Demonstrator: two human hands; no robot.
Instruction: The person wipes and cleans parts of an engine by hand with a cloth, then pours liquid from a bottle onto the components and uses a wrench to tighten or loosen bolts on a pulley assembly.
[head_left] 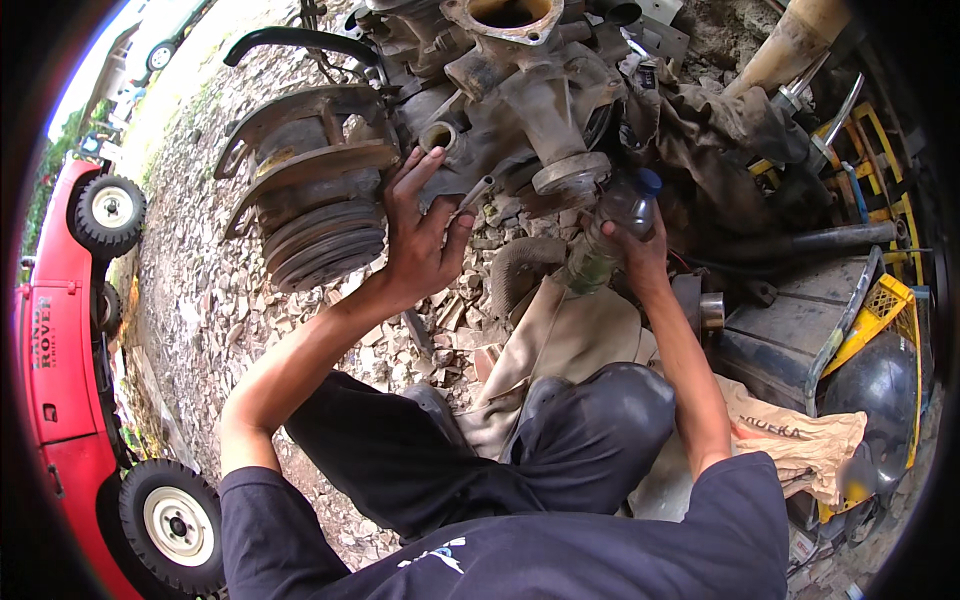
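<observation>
My left hand [425, 235] is raised against the greasy engine part [515, 110]. Its upper fingertips rest by a round pipe opening [438, 137]. A thin metal tube [477, 193] sticks out from between its thumb and a finger, apparently pinched there. On the right, my right hand [640, 250] is wrapped around a plastic bottle [622, 207] with a blue cap and a greenish lower part. The bottle leans, cap up and to the right, just beside a round flange [572, 172] of the engine part. Its far side is hidden.
A ribbed pulley assembly [325, 235] stands left of my left hand. Under the bottle lie a corrugated hose [522, 275] and a beige cloth [570, 335]. Yellow crates [875, 315] and metal parts crowd the right. Broken stones cover the ground; a red vehicle [70, 330] stands far left.
</observation>
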